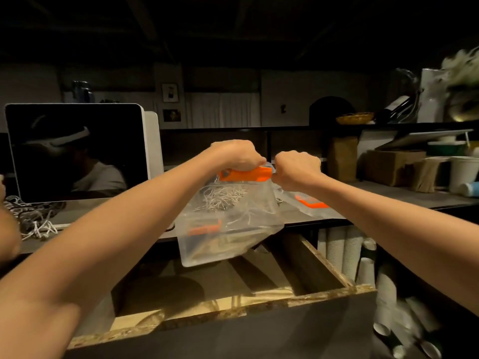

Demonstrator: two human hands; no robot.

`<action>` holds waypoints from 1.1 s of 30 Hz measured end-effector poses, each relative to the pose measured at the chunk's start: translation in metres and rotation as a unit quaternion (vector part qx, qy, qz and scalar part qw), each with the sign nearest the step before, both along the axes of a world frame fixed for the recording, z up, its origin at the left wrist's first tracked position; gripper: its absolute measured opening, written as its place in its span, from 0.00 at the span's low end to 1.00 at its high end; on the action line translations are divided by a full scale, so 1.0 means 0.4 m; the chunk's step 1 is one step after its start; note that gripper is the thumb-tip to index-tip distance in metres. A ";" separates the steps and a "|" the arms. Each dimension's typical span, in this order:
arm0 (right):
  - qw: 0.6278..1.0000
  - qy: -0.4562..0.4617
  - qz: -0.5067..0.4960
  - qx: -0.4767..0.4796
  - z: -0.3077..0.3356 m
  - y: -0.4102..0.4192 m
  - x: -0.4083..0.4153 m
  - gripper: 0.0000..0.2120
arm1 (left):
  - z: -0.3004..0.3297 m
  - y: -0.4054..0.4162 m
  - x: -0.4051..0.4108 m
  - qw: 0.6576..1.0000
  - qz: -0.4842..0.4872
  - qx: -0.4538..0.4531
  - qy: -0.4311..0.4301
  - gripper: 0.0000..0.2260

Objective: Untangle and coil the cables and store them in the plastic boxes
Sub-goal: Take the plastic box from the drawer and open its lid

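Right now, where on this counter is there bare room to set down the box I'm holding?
Bare counter lies between the monitor base and the clear box. Far left is crowded by the tangled cables; right holds a second box, then cups.

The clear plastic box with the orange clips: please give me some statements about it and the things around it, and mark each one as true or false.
1. Both hands grip the top of the clear plastic box. True: the left hand and the right hand hold it at the orange clip.
2. The box stands flat on the counter. False: it is tilted, held above the open wooden drawer.
3. Pale cables show inside the box. True.
4. No cables remain outside the box. False: a tangled pile of cables lies on the counter at the left, in front of the dark screen.
5. A second box with an orange clip lies behind the right forearm. True.
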State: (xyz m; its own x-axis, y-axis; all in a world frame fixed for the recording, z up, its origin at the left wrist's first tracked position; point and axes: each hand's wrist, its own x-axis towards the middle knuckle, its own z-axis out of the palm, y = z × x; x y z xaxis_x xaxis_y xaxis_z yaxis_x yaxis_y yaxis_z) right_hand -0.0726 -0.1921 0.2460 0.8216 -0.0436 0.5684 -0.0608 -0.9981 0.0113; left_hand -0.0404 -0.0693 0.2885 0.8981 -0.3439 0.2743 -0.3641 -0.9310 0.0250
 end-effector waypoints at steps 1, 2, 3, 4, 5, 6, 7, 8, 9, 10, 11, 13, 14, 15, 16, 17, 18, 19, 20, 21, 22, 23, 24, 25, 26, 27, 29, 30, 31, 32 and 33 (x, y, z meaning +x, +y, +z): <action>1.000 -0.011 -0.006 0.007 0.000 -0.006 0.004 0.05 | -0.007 -0.004 -0.001 1.000 0.011 0.004 -0.029 0.20; 1.000 -0.021 -0.010 0.016 -0.002 -0.011 0.008 0.05 | -0.015 -0.010 -0.001 0.998 0.018 0.009 -0.064 0.21; 0.999 -0.029 -0.012 0.026 -0.003 -0.018 0.012 0.06 | -0.022 -0.018 0.000 0.995 0.019 0.008 -0.099 0.20; 0.999 -0.037 -0.013 0.037 -0.005 -0.024 0.015 0.06 | -0.029 -0.026 0.002 0.992 0.013 0.002 -0.129 0.20; 0.998 -0.044 -0.014 0.049 -0.008 -0.030 0.020 0.06 | -0.036 -0.033 0.007 0.988 0.004 -0.008 -0.152 0.19; 0.997 -0.050 -0.014 0.059 -0.009 -0.037 0.024 0.07 | -0.043 -0.039 0.013 0.985 -0.006 -0.019 -0.171 0.18; 0.996 -0.053 -0.015 0.065 -0.011 -0.046 0.031 0.08 | -0.048 -0.046 0.018 0.982 -0.018 -0.031 -0.185 0.18; 0.996 -0.050 -0.014 0.069 -0.013 -0.057 0.037 0.10 | -0.053 -0.053 0.025 0.979 -0.029 -0.041 -0.196 0.17; 0.996 -0.043 -0.014 0.073 -0.014 -0.069 0.045 0.12 | -0.058 -0.063 0.033 0.977 -0.039 -0.048 -0.206 0.17; 0.996 -0.032 -0.013 0.080 -0.016 -0.085 0.053 0.14 | -0.063 -0.077 0.043 0.974 -0.047 -0.051 -0.217 0.17; 0.996 -0.020 -0.009 0.090 -0.018 -0.097 0.060 0.14 | -0.068 -0.088 0.050 0.971 -0.053 -0.052 -0.226 0.18; 0.993 0.007 -0.004 0.117 -0.023 -0.123 0.075 0.15 | -0.072 -0.117 0.068 0.969 -0.066 -0.051 -0.232 0.18; 0.991 0.017 -0.001 0.131 -0.024 -0.135 0.083 0.15 | -0.072 -0.131 0.080 0.969 -0.071 -0.050 -0.232 0.18; 0.990 0.024 0.001 0.141 -0.025 -0.147 0.092 0.15 | -0.072 -0.147 0.092 0.968 -0.077 -0.048 -0.232 0.18; 0.988 0.029 0.002 0.149 -0.027 -0.161 0.100 0.15 | -0.072 -0.164 0.104 0.968 -0.080 -0.044 -0.233 0.19; 0.987 0.033 0.004 0.155 -0.028 -0.172 0.106 0.14 | -0.071 -0.177 0.113 0.968 -0.082 -0.039 -0.235 0.19; 0.986 0.033 0.002 0.162 -0.029 -0.186 0.114 0.14 | -0.068 -0.195 0.124 0.967 -0.085 -0.032 -0.238 0.19; 0.985 0.031 -0.001 0.168 -0.029 -0.201 0.122 0.14 | -0.063 -0.213 0.133 0.966 -0.086 -0.023 -0.241 0.19; 0.985 0.026 -0.006 0.172 -0.029 -0.216 0.129 0.14 | -0.057 -0.231 0.140 0.965 -0.089 -0.013 -0.245 0.19; 0.984 0.020 -0.013 0.175 -0.028 -0.231 0.138 0.13 | -0.052 -0.249 0.146 0.964 -0.093 -0.001 -0.249 0.19; 0.984 0.015 -0.020 0.176 -0.027 -0.248 0.146 0.13 | -0.045 -0.267 0.150 0.962 -0.097 0.010 -0.253 0.19; 0.983 0.011 -0.027 0.179 -0.026 -0.264 0.156 0.13 | -0.039 -0.285 0.155 0.961 -0.102 0.017 -0.257 0.19; 0.983 0.006 -0.033 0.183 -0.026 -0.283 0.167 0.13 | -0.035 -0.303 0.160 0.959 -0.108 0.021 -0.260 0.19; 0.981 0.000 -0.037 0.189 -0.025 -0.301 0.177 0.12 | -0.032 -0.321 0.167 0.958 -0.112 0.020 -0.262 0.19; 0.979 -0.007 -0.039 0.198 -0.025 -0.320 0.187 0.12 | -0.031 -0.337 0.173 0.957 -0.117 0.017 -0.264 0.19; 0.977 -0.015 -0.041 0.207 -0.025 -0.339 0.197 0.12 | -0.031 -0.352 0.180 0.956 -0.121 0.012 -0.266 0.19; 0.974 -0.024 -0.050 0.220 -0.025 -0.379 0.212 0.13 | -0.033 -0.384 0.194 0.955 -0.137 -0.004 -0.263 0.19; 0.973 -0.027 -0.056 0.224 -0.026 -0.397 0.219 0.13 | -0.036 -0.399 0.201 0.955 -0.146 -0.012 -0.259 0.18; 0.971 -0.031 -0.062 0.230 -0.026 -0.416 0.226 0.13 | -0.039 -0.415 0.209 0.954 -0.156 -0.019 -0.255 0.18; 0.968 -0.036 -0.067 0.238 -0.026 -0.433 0.232 0.13 | -0.043 -0.430 0.217 0.953 -0.165 -0.025 -0.252 0.18; 0.966 -0.042 -0.071 0.245 -0.026 -0.449 0.239 0.13 | -0.047 -0.445 0.226 0.952 -0.173 -0.032 -0.250 0.18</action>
